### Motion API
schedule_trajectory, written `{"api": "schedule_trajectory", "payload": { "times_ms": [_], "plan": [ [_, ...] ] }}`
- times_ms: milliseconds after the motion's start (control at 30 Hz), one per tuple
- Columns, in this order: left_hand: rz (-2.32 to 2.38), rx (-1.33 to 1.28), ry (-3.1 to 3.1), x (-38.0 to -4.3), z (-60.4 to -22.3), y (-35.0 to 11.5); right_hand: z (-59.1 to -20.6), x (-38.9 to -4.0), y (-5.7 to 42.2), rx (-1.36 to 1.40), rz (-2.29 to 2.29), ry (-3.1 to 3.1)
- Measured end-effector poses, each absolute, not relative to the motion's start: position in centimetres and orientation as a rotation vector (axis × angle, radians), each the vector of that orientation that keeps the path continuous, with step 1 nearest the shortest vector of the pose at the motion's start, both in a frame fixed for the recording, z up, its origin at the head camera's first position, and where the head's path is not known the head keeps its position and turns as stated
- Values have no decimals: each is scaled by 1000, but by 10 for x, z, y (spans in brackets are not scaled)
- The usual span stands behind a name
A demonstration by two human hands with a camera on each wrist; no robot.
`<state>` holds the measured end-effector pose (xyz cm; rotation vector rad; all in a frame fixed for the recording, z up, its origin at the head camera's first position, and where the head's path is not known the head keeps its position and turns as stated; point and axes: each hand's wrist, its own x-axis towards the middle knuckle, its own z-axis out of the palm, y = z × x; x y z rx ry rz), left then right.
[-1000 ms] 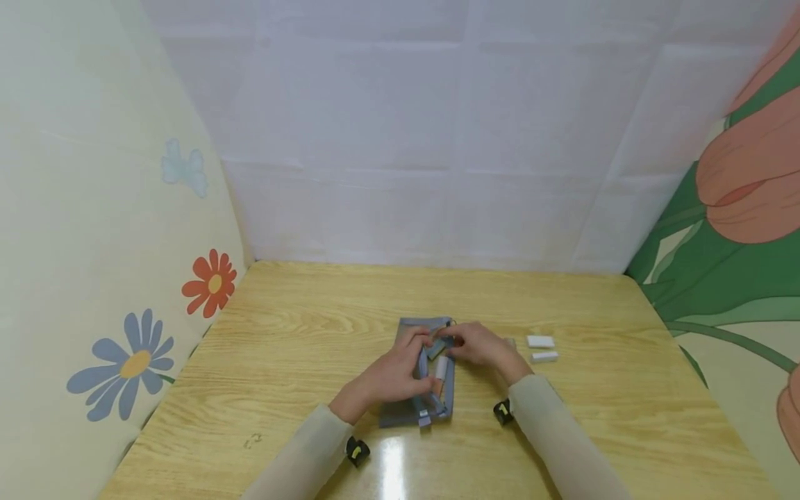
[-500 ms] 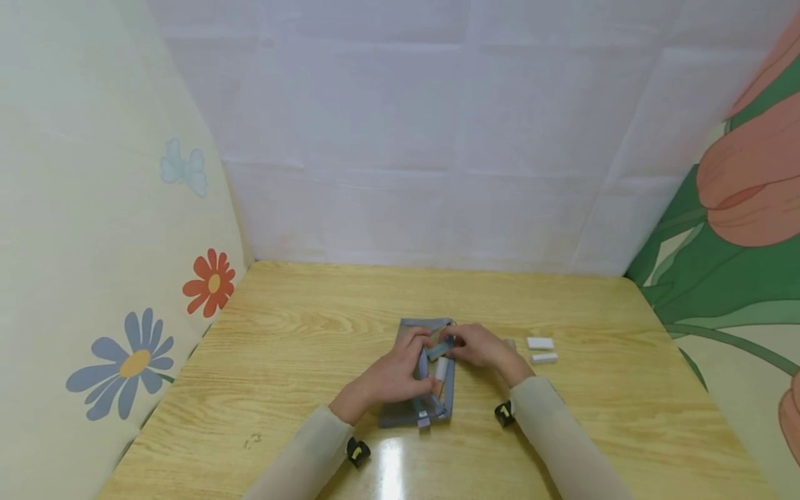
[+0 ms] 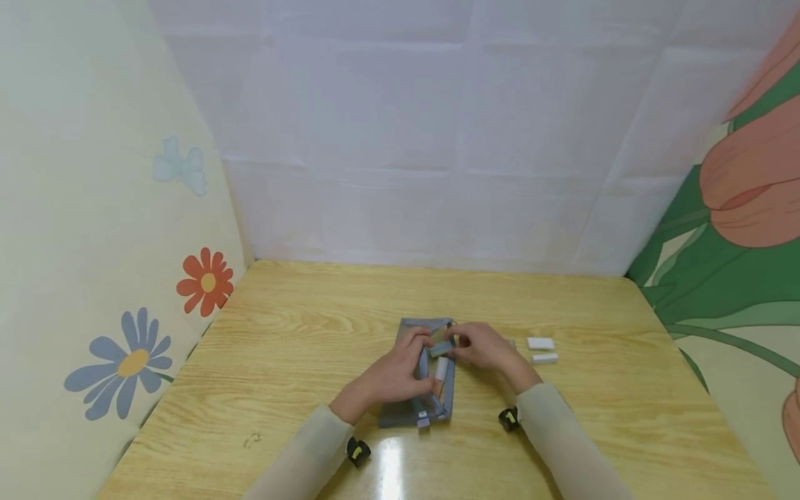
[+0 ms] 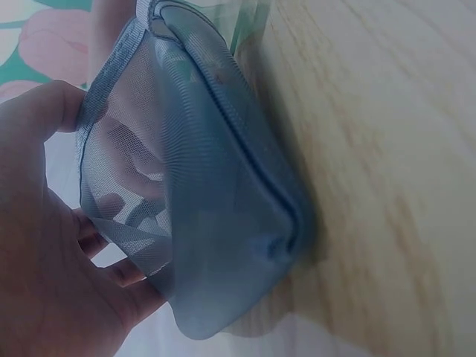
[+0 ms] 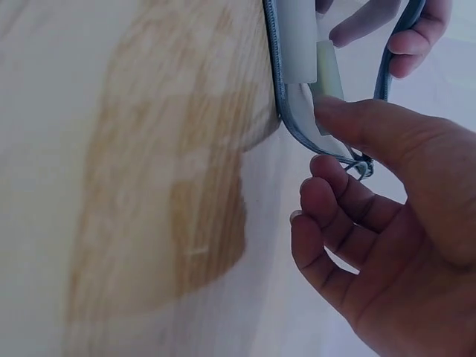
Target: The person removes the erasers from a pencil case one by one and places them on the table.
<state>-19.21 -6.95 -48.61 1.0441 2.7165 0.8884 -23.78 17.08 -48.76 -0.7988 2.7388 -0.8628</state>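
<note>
A blue-grey mesh zipper pouch (image 3: 406, 417) lies on the wooden table with its mouth spread. My left hand (image 3: 396, 371) grips the pouch's upper edge; in the left wrist view the thumb (image 4: 56, 108) hooks on the zipper band, and fingers show through the mesh. At the pouch's far end, my right hand (image 3: 484, 347) holds a small pale green block (image 5: 329, 63) inside the opening. The thumb presses its end, while the index finger is partly hidden. Beside it in the pouch lies a white bar (image 3: 441, 368), also seen as a white block (image 5: 296, 41) in the right wrist view.
Two small white blocks (image 3: 540, 343) lie on the table right of my right hand. A greyish object (image 3: 512, 344) peeks out behind that wrist. A white sheet (image 3: 437, 208) hangs at the table's back edge, with flower-printed cloths at both sides.
The green block in my right hand has turned to lie more level across the pouch's mouth. My right hand has shifted slightly right; the left hand keeps its place on the pouch.
</note>
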Motion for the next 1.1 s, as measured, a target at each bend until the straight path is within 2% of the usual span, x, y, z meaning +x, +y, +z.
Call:
{"api": "schedule_trajectory", "payload": {
  "times_ms": [1100],
  "plan": [
    [891,1028,2735,-190,-484,-69,-483,-221,190,-754,-913,2784]
  ]
}}
